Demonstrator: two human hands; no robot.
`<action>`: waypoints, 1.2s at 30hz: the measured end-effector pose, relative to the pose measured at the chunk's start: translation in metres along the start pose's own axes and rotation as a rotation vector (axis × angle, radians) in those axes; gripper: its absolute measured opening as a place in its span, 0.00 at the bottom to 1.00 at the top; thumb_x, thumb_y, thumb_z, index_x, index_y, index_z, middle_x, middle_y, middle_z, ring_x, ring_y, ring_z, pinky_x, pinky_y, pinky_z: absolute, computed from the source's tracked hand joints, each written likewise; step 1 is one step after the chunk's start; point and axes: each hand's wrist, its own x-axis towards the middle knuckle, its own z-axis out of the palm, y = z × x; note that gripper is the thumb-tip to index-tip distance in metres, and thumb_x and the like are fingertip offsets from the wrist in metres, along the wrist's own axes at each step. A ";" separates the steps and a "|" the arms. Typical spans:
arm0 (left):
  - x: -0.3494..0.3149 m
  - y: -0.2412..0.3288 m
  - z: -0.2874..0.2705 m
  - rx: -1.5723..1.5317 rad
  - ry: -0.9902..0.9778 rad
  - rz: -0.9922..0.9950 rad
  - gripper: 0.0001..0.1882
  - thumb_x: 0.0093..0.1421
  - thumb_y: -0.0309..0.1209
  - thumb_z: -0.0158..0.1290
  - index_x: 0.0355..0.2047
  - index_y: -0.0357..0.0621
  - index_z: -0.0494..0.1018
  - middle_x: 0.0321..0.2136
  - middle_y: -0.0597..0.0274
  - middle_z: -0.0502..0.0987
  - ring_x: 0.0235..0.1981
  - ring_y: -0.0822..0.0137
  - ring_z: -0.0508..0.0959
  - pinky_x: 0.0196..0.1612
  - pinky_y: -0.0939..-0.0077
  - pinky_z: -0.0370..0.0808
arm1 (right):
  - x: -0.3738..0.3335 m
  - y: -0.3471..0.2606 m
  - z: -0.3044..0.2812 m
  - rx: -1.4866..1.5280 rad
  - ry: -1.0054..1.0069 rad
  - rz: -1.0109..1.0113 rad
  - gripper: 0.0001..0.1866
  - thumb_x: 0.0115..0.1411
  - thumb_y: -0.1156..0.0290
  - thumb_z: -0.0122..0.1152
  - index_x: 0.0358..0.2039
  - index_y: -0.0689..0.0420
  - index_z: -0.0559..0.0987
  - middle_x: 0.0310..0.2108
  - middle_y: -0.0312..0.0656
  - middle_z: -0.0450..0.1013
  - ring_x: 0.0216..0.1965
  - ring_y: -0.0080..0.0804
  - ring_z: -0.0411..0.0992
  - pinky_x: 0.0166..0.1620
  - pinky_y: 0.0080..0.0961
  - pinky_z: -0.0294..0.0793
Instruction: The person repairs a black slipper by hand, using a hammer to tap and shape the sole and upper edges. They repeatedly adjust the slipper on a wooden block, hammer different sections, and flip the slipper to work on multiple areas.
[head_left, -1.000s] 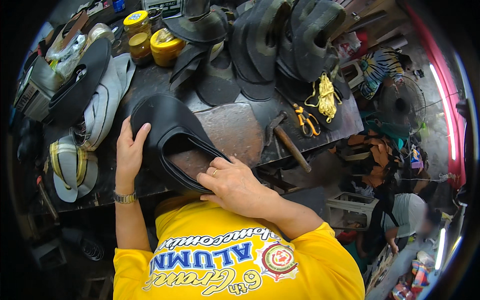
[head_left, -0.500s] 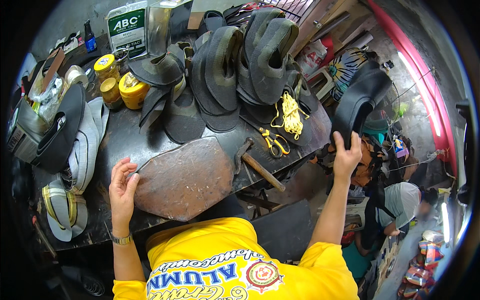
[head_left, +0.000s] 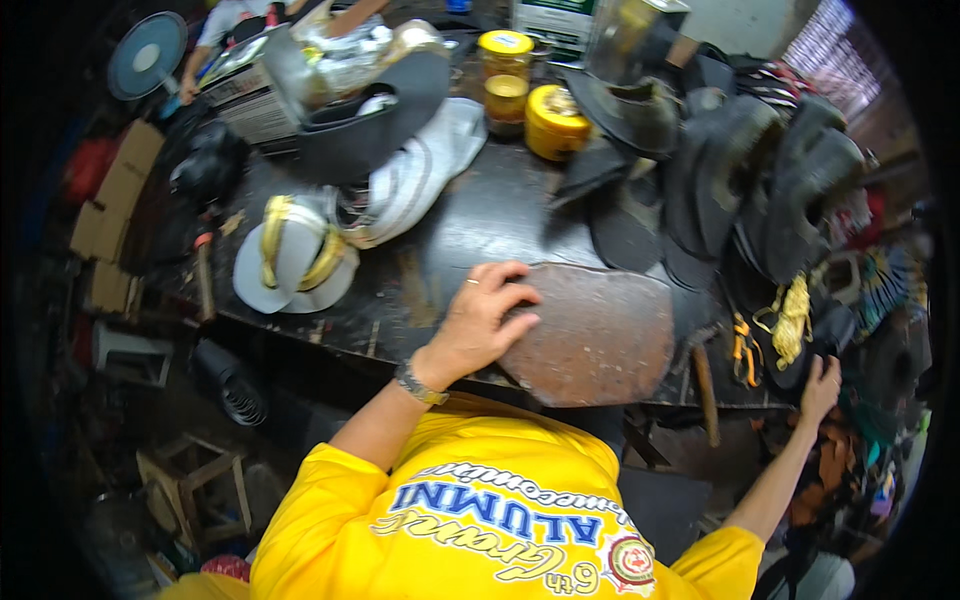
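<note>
A brown, worn slab lies on the near edge of the dark work table. My left hand rests on its left edge, fingers apart and holding nothing. Far to the right, my right hand grips a black slipper at the table's right end; blur hides part of it. Beside it lie a bundle of yellow cord and orange-handled scissors. A hammer with a wooden handle sits between the scissors and the slab. Stacked dark slippers stand behind them.
Yellow-lidded jars and a green-and-white can stand at the back. Pale grey straps and grey slippers with yellow straps lie left. A wooden stool stands on the floor. A co-worker's arm shows at far left.
The view has swung left, so the table appears farther right. My left hand has moved onto the slab's edge. My right hand has lowered the black slipper toward the table's right end.
</note>
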 end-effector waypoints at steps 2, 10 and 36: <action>-0.003 0.001 -0.007 -0.025 -0.016 0.050 0.11 0.58 0.29 0.65 0.41 0.44 0.82 0.53 0.53 0.77 0.55 0.51 0.75 0.59 0.62 0.71 | 0.001 -0.035 -0.004 0.267 0.251 -0.060 0.26 0.71 0.54 0.59 0.61 0.58 0.73 0.52 0.50 0.76 0.52 0.46 0.74 0.59 0.39 0.70; 0.014 0.015 -0.096 0.084 0.233 0.111 0.06 0.58 0.23 0.64 0.37 0.40 0.82 0.36 0.57 0.84 0.44 0.57 0.83 0.49 0.66 0.78 | -0.096 -0.329 -0.080 0.912 -0.318 -0.789 0.15 0.59 0.80 0.66 0.48 0.60 0.80 0.46 0.46 0.76 0.48 0.41 0.77 0.52 0.33 0.75; -0.055 -0.093 -0.218 -0.361 1.059 -0.168 0.12 0.66 0.27 0.62 0.49 0.41 0.80 0.43 0.67 0.82 0.41 0.77 0.79 0.48 0.80 0.75 | -0.228 -0.453 -0.075 0.959 -0.543 -1.279 0.18 0.58 0.72 0.69 0.50 0.55 0.80 0.54 0.47 0.70 0.58 0.52 0.67 0.64 0.46 0.66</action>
